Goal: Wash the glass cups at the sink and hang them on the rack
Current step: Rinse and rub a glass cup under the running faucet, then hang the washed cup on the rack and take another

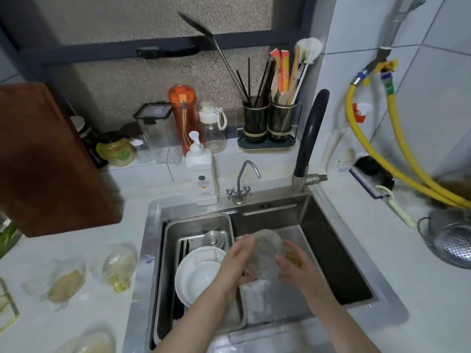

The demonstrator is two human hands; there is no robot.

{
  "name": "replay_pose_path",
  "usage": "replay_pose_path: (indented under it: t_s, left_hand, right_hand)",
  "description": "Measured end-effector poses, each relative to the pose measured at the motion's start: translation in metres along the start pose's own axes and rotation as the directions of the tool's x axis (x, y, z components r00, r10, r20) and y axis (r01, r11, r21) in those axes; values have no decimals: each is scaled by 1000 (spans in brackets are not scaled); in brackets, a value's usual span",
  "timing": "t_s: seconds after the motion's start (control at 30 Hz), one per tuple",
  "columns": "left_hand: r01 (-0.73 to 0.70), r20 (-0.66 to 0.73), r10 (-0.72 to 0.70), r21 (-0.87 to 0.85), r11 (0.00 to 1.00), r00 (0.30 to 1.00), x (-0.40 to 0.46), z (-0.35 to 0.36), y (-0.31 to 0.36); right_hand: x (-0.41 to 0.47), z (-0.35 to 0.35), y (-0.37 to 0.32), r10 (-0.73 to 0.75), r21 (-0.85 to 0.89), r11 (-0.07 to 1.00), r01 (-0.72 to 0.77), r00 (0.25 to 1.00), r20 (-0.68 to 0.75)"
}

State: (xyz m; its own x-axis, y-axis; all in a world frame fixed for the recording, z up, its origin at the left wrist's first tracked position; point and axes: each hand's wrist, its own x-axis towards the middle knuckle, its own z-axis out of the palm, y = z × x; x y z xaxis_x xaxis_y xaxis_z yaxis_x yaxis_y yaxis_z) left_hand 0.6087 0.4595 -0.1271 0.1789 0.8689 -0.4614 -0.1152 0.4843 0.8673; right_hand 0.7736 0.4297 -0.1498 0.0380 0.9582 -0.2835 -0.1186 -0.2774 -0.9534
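Glass cup (265, 250), clear, blurred and tilted, gripped between left hand (239, 261) and right hand (293, 266) over sink (331, 240).

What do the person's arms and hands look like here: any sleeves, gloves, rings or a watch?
Both forearms are bare as far as the frame shows. The left hand and right hand wear no gloves; no rings, watch or bracelet are visible.
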Motion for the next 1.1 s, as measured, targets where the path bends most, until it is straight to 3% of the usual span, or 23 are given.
replay_pose_path:
  t_s: [0.2,0.37,0.73,0.97,1.1]
  left_hand:
    - [-28,-17,28,24,999,999,-2,-7,-10]
    - [-61,-108,62,16,998,992,-5,-1,-16]
    - [-111,-148,88,-148,983,985,-31,40,-13]
    - [-130,-280,62,-235,963,958,-44,67,-32]
    - [-131,-274,45,-304,944,961,-55,63,-42]
  right_hand:
    - [-7,3,11,59,60,997,-56,997,-49]
    - [-15,-4,12,3,10,1000,-3,999,-50]
    - [-23,-29,-9,-77,-154,984,87,994,71]
    - [-25,-41,-4,-41,-80,996,41,999,-2]
    - [-30,-34,-2,-41,-83,996,45,998,54]
